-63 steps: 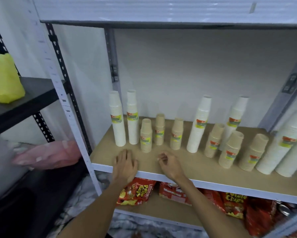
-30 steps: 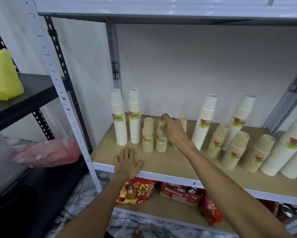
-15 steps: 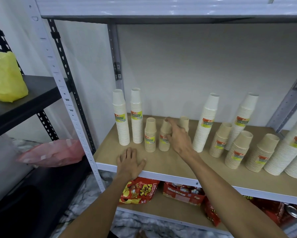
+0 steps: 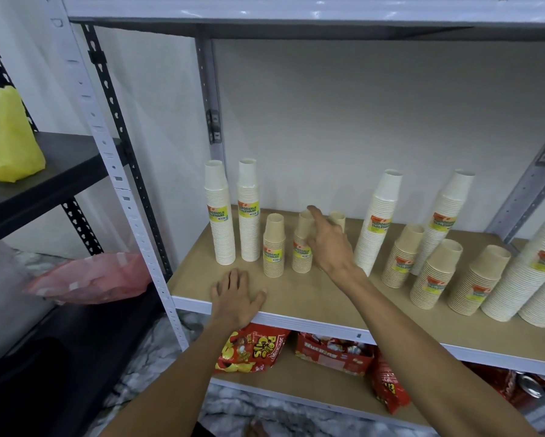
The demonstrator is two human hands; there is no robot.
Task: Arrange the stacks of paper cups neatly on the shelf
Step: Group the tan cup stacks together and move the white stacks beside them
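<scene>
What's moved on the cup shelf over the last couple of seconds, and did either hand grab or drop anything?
The right hand went from the shelf's front edge back to the short tan stacks; the middle tan stack came forward beside the left tan stack. The fingers now look open, the grip unclear. The left hand stayed flat on the shelf; the tall white stacks did not move.

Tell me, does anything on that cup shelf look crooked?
Yes. The tall white stacks and right of the hand appear to lean left, unlike the upright pair at the left end, though the wide lens may exaggerate it.
</scene>
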